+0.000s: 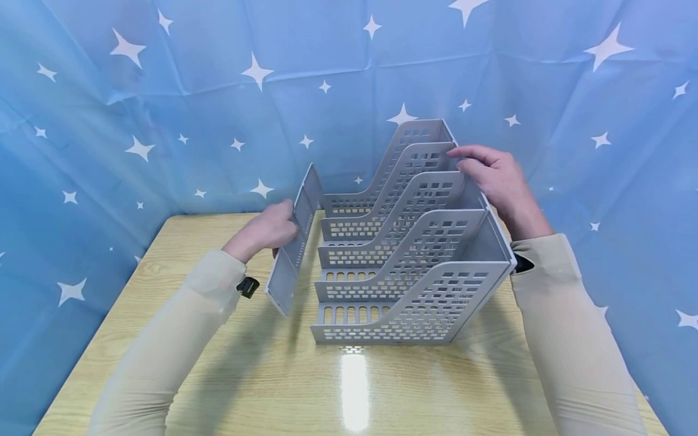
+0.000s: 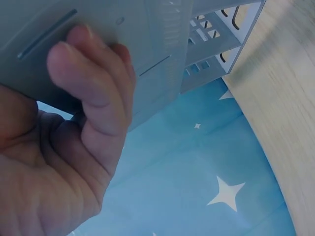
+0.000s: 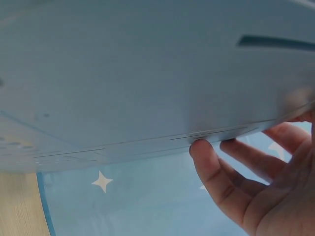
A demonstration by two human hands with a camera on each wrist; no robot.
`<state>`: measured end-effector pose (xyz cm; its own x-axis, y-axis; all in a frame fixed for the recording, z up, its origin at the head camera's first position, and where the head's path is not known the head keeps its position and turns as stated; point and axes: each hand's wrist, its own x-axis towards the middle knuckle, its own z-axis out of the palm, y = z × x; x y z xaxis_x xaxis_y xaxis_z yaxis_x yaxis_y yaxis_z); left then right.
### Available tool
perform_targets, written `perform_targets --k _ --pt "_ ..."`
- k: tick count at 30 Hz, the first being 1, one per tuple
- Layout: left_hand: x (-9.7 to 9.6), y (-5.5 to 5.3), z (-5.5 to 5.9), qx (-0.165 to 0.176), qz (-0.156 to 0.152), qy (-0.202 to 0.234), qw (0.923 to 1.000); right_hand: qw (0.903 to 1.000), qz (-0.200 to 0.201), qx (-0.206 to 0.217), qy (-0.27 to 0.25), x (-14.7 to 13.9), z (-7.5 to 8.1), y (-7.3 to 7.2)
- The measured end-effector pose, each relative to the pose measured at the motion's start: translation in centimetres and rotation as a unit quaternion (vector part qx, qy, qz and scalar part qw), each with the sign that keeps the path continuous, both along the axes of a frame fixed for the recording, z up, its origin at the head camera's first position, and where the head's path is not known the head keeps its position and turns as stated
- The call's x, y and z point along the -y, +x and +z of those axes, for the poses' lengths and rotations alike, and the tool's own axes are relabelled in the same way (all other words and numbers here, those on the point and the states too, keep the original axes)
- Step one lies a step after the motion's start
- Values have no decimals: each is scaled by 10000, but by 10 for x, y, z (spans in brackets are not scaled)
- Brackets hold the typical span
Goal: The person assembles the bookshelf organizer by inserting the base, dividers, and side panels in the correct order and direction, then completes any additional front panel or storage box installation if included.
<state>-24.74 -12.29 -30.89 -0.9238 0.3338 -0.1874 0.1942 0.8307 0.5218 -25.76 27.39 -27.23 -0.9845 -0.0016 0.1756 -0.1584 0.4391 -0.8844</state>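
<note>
A grey plastic file organizer (image 1: 382, 327) with several upright slotted dividers stands on the table, its tall back to the right. My left hand (image 1: 269, 227) grips a long flat grey panel (image 1: 283, 281) by its edge, holding it tilted just left of the organizer's low front ends, apart from them. In the left wrist view, fingers (image 2: 106, 93) lie against the panel's slotted face; the thumb is partly hidden. My right hand (image 1: 501, 181) holds the top edge of the organizer's back panel. In the right wrist view, fingertips (image 3: 204, 152) touch the outer face of that back panel (image 3: 123, 88).
The organizer stands on a light wood-grain table (image 1: 262, 387). A blue cloth with white stars (image 1: 305, 79) hangs behind the table and along its sides. A small black device (image 1: 248, 287) sits at the left cuff.
</note>
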Motion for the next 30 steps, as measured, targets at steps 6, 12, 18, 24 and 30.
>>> perform_targets --k 6,12,18,24,30 --pt "0 -1 1 -31 -8 -69 10000 10000 9 -78 -58 -1 0 0" --pt "0 -2 -3 81 -22 -64 9999 10000 19 -22 -17 0 0 0" --pt "-1 -4 -4 95 -89 -103 9999 10000 14 -22 -48 0 -1 0" --pt "-4 -8 -4 169 -99 -83 9998 10000 -2 -10 -47 0 -1 0" --pt "-5 -8 -4 171 -170 -65 9997 10000 16 7 -81 0 -1 0"
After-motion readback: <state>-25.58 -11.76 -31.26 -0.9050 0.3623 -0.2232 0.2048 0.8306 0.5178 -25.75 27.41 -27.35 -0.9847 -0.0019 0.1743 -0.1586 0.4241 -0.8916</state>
